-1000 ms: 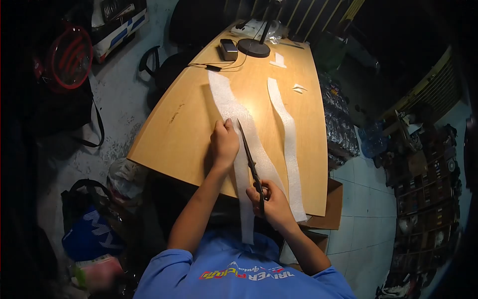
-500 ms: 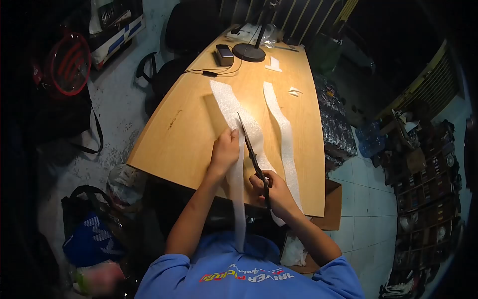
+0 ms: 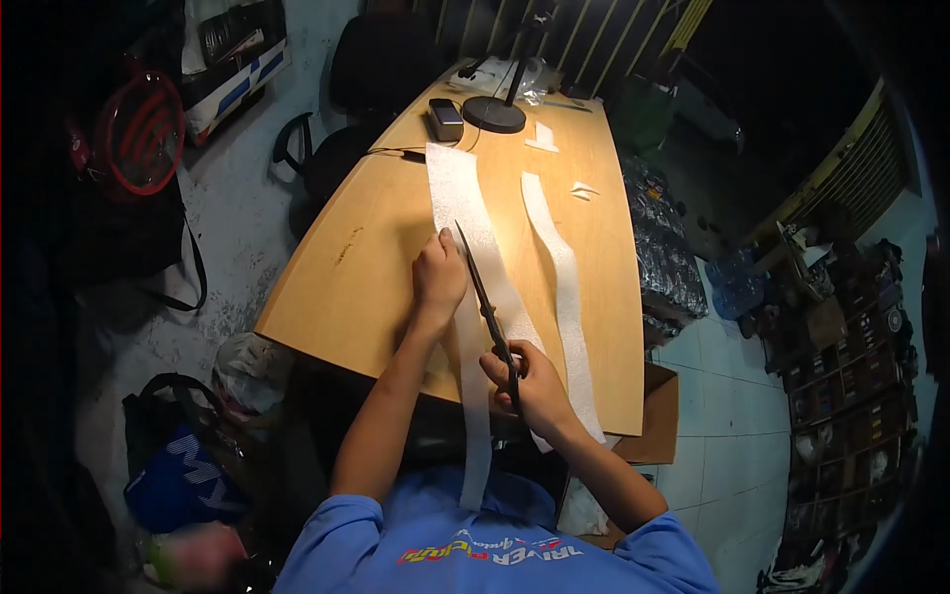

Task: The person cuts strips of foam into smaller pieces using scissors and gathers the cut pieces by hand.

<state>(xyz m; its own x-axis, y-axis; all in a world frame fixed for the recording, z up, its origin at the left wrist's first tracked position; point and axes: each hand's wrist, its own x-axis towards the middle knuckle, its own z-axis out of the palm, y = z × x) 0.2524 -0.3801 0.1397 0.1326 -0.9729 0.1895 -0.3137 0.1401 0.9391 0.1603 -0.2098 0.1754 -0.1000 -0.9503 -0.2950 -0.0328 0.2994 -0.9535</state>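
The left hand (image 3: 439,275) is pinching the left side of a white foam strip (image 3: 457,188) just beside the tips of the scissors (image 3: 479,287), while the right hand (image 3: 536,391) is gripping the scissors by their handles. The strip is lying lengthwise on the tabletop (image 3: 341,297), and below the blades it is parting into two lengths, the left one hanging over the near edge toward the blue shirt (image 3: 534,574). A second white strip (image 3: 565,272) is lying to the right, near small white scraps (image 3: 584,189).
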